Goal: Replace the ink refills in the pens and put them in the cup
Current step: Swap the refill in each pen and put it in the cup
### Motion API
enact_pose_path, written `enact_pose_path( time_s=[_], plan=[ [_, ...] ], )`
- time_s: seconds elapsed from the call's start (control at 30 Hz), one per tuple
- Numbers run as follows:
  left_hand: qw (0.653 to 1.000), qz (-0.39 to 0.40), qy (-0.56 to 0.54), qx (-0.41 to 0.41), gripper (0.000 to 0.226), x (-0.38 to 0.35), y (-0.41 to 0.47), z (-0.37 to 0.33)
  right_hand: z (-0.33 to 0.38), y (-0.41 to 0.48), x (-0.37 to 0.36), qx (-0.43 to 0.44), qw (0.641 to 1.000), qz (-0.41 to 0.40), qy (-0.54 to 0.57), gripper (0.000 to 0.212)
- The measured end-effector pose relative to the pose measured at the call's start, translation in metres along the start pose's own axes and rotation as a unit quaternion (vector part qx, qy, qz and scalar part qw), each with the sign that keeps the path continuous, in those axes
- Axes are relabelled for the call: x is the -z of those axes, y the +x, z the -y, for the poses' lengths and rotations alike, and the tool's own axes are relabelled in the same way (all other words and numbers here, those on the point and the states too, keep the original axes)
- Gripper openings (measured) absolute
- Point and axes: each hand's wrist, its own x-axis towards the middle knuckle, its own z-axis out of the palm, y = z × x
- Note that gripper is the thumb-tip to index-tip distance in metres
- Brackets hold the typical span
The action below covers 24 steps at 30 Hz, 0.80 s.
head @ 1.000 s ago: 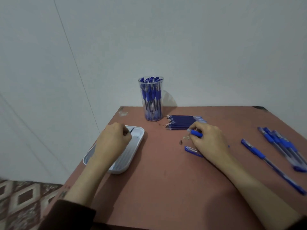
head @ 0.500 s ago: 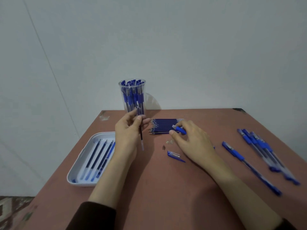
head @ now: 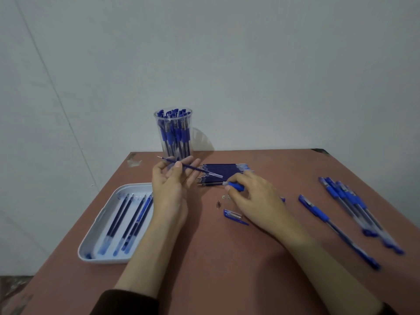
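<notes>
My left hand (head: 170, 185) pinches a refill (head: 193, 168) under the thumb, over the refill stack (head: 227, 172). Right hand (head: 256, 201) grips the pen barrel (head: 235, 186) on the table. Risk: the thin refill misses the bore or slips off my fingers. Loose tip (head: 218, 203) and cap (head: 234, 215) sit beside my right hand — a sweep scatters them. Cup (head: 173, 137) behind, crowded; tray (head: 91, 246) at left.
</notes>
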Motion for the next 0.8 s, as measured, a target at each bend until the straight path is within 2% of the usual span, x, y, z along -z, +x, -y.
enact_pose_path(
  time_s=[0.4,0.8],
  plan=[
    [1.0,0.003,0.013,-0.008,0.011,0.0004,-0.0005,-0.0003,-0.0009,0.0019,0.0002,0.006,0.999,-0.049,0.021,0.012],
    [0.999,0.003,0.035,0.005,0.012,0.0017,-0.0018,0.0026,-0.0013,0.0013,0.0029,0.012,0.999,-0.038,0.007,0.012]
  ],
)
